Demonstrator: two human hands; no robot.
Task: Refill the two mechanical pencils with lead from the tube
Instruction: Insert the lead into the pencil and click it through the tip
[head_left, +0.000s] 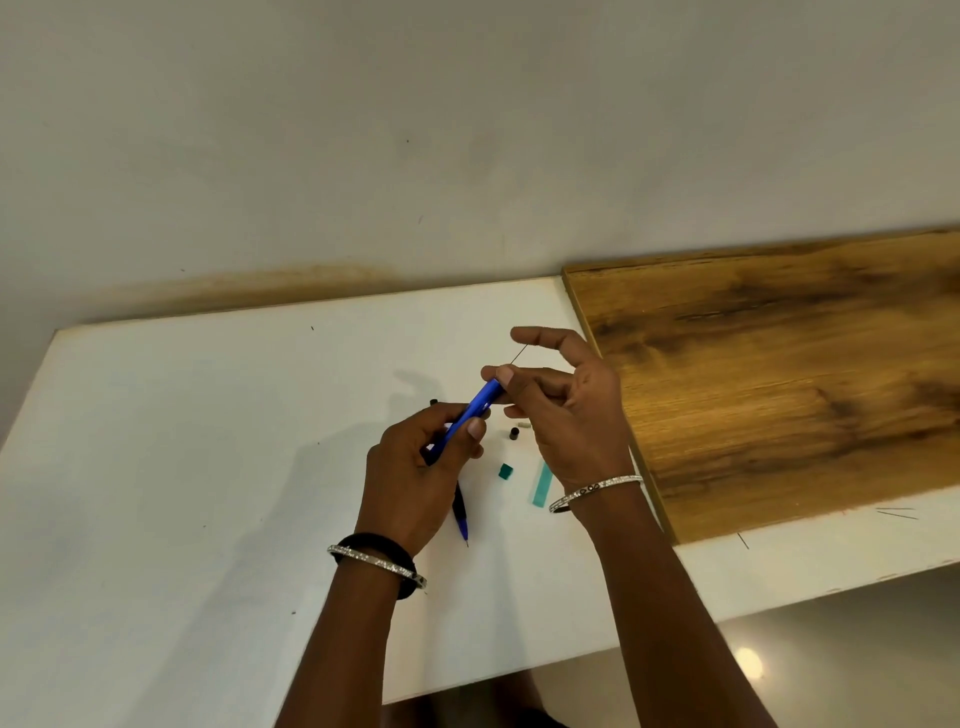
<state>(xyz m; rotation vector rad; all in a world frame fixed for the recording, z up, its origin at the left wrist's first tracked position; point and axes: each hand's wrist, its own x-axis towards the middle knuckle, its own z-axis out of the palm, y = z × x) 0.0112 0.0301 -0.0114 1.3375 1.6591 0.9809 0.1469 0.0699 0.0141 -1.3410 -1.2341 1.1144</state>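
My left hand (415, 462) grips a blue mechanical pencil (475, 410), tilted with its top end up to the right. My right hand (561, 410) pinches a thin lead stick (519, 355) between thumb and forefinger right at the pencil's top end, the other fingers spread. A second blue and black pencil (461, 517) lies on the white table (208, 441) under my left wrist, tip toward me. The green lead tube (542, 486) lies beside my right wrist, its green cap (505, 471) apart from it.
Small black and pale pencil parts (517, 431) lie on the table between my hands, another black bit (433, 402) farther left. A wooden board (779, 374) covers the table's right side. Loose lead pieces (896, 513) lie near the right front edge.
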